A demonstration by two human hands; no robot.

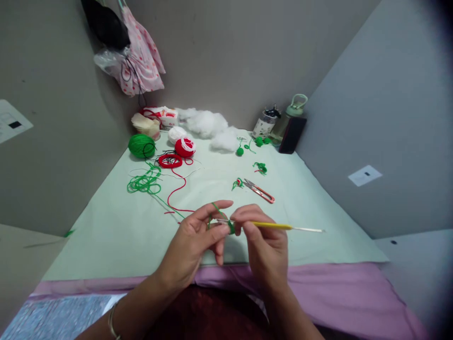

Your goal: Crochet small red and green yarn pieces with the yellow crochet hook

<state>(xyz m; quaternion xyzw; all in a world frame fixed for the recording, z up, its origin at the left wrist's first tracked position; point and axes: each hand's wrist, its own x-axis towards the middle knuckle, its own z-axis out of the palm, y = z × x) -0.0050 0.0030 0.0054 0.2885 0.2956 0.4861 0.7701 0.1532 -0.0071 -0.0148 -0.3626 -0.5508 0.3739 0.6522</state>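
Observation:
My left hand (198, 233) pinches a small piece of green crochet work (231, 227) between thumb and fingers. Green yarn (214, 206) loops over its raised index finger and trails back to a loose tangle on the table. In my right hand (264, 241) is a crochet hook (272, 225) with a yellow handle and metal ends, held nearly level. One metal tip reaches left to the green piece; the other points right, free. The fingers partly cover the piece, so its stitches cannot be made out.
Beyond my hands lie orange-handled thread snips (260, 191) and green scraps (261, 167). Yarn balls in green (141, 146) and red and white (185, 148) sit back left. White stuffing (207, 123), a bottle (294, 111) and a phone (292, 135) stand along the back. Grey partitions enclose the table.

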